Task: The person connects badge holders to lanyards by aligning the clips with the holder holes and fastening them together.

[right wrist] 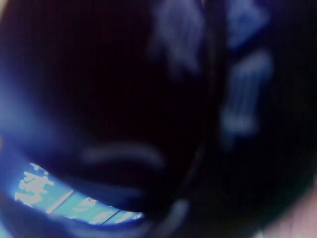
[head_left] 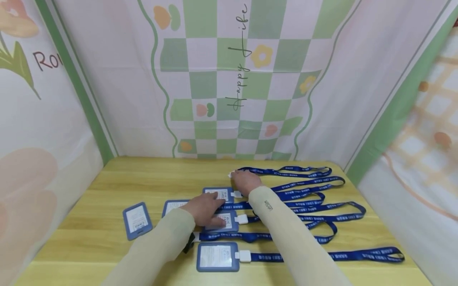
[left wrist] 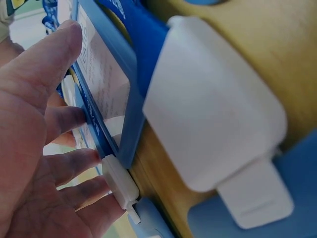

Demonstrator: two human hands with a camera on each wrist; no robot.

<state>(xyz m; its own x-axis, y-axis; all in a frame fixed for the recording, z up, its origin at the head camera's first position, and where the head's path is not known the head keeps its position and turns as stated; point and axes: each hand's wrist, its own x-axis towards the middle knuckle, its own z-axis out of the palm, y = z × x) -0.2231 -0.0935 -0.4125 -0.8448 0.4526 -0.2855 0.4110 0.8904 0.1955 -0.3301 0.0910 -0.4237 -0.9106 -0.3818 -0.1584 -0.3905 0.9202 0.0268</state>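
Note:
My left hand (head_left: 203,209) reaches over the blue card holders, its fingers spread. In the left wrist view its thumb (left wrist: 64,47) lies along the edge of one card holder (left wrist: 106,74), and the fingertips come right up to a white clip (left wrist: 119,182). Farther back, my right hand (head_left: 246,182) pinches the white clip end of the rearmost blue lanyard (head_left: 282,172). Below that hand lies a card holder (head_left: 214,190) with a white clip (head_left: 237,194). Blurred, dark lanyard fabric (right wrist: 74,203) fills most of the right wrist view.
Several blue lanyards (head_left: 347,216) stretch rightward across the wooden table (head_left: 93,222). Nearest the front is a card holder (head_left: 216,256) with its lanyard attached. A loose card holder (head_left: 137,220) lies tilted at the left. Patterned curtains (head_left: 232,79) stand behind and on both sides.

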